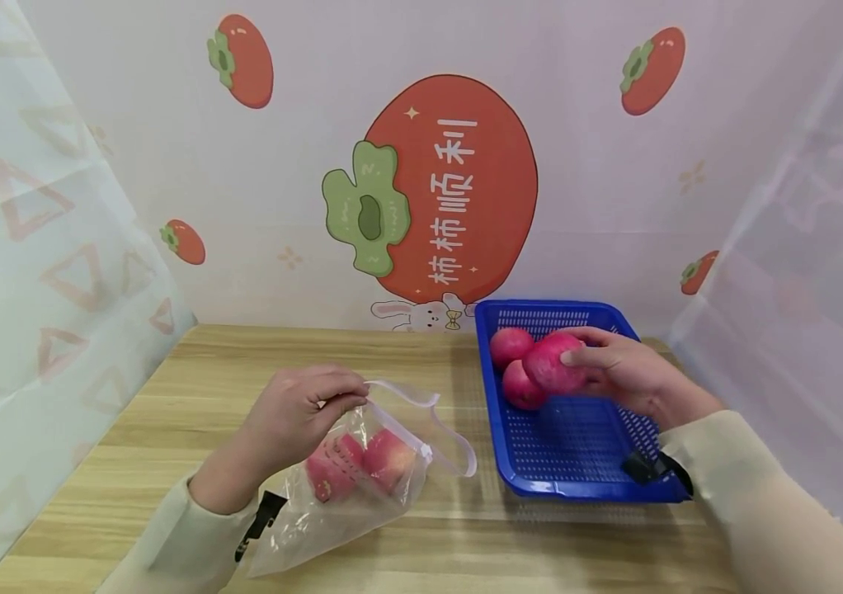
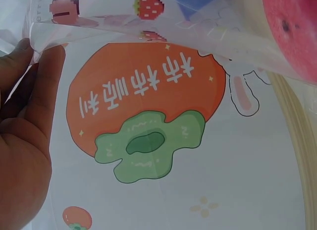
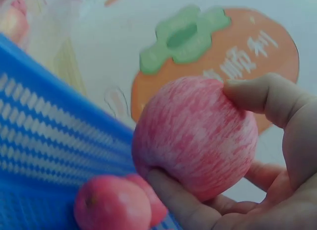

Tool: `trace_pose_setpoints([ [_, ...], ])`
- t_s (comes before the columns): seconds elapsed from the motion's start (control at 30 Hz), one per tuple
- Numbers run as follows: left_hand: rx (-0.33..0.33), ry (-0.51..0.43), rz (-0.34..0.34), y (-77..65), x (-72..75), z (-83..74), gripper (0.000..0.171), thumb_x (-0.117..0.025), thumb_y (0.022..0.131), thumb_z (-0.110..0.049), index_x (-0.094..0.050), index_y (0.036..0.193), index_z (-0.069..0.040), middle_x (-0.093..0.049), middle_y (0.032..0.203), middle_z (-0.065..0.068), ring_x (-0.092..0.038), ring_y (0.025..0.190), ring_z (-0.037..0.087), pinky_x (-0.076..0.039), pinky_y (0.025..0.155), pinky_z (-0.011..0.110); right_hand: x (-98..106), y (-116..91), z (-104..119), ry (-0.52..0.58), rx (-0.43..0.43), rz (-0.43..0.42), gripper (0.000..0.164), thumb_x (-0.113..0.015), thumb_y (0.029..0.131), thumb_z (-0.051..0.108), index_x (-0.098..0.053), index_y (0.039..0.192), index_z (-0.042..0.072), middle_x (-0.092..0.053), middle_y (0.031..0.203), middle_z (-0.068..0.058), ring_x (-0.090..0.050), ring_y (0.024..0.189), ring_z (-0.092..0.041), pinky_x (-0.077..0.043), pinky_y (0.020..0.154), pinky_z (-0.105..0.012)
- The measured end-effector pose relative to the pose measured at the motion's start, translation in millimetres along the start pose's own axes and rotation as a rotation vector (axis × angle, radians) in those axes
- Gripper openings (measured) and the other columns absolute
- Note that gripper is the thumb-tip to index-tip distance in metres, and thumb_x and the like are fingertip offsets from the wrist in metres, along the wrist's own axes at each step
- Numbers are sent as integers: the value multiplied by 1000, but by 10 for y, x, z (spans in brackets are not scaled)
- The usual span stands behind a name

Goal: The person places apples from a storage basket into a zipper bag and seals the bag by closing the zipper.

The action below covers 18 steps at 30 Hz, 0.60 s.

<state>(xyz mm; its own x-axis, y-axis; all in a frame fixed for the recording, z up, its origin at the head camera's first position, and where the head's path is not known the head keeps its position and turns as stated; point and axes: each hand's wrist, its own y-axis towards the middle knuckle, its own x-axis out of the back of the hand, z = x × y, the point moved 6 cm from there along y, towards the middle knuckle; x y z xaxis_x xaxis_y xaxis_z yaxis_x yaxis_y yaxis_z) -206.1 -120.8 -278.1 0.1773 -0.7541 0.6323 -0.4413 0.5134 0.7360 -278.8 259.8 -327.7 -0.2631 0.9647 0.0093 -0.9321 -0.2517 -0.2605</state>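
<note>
A clear zip bag [image 1: 362, 516] with red apples [image 1: 389, 459] inside lies on the table, its mouth gaping toward the right. My left hand [image 1: 295, 412] pinches the bag's upper edge between thumb and fingers; the left wrist view shows that grip at the corner of the printed plastic [image 2: 99, 14]. Over the blue basket [image 1: 499, 450], my right hand [image 1: 625, 371] holds a red apple [image 1: 557, 365] between thumb and fingers. Seen from the right wrist, this streaked apple [image 3: 198, 136] is up above the basket floor. Two more apples [image 1: 510, 346] rest in the basket's left side.
The basket stands at the right of the wooden table [image 1: 236, 363], apart from the bag. Behind the table hangs a white backdrop [image 1: 585, 206] with printed persimmons, and pale curtains [image 1: 43, 247] close off both sides. Black straps circle both wrists.
</note>
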Motion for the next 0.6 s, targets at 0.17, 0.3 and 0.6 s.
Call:
trace_pose_setpoints([
  [0.17, 9, 4, 5, 3, -7, 11, 23, -82, 75, 5, -76, 92, -10, -73, 90, -2, -69, 79, 11, -56, 68, 24, -265, -37, 43, -22, 44, 24, 60, -69, 94, 12, -40, 147, 7, -41, 140, -17, -47, 121, -34, -52, 92, -45],
  [0.3, 23, 3, 15, 2, -21, 29, 23, -82, 76, 5, -77, 92, -10, -72, 91, -3, -69, 80, 11, -56, 70, 24, -505, -74, 81, -35, 80, 57, 69, -74, 89, 9, -38, 149, 5, -35, 145, -19, -43, 126, -39, -53, 91, -46],
  [0.6, 26, -11, 36, 5, -43, 43, 23, -81, 76, 5, -77, 92, -12, -72, 93, -5, -68, 83, 10, -56, 72, 24, -1041, -198, 118, -218, 170, 94, 72, -85, 79, 16, -49, 141, 12, -49, 135, -17, -47, 122, -39, -55, 86, -45],
])
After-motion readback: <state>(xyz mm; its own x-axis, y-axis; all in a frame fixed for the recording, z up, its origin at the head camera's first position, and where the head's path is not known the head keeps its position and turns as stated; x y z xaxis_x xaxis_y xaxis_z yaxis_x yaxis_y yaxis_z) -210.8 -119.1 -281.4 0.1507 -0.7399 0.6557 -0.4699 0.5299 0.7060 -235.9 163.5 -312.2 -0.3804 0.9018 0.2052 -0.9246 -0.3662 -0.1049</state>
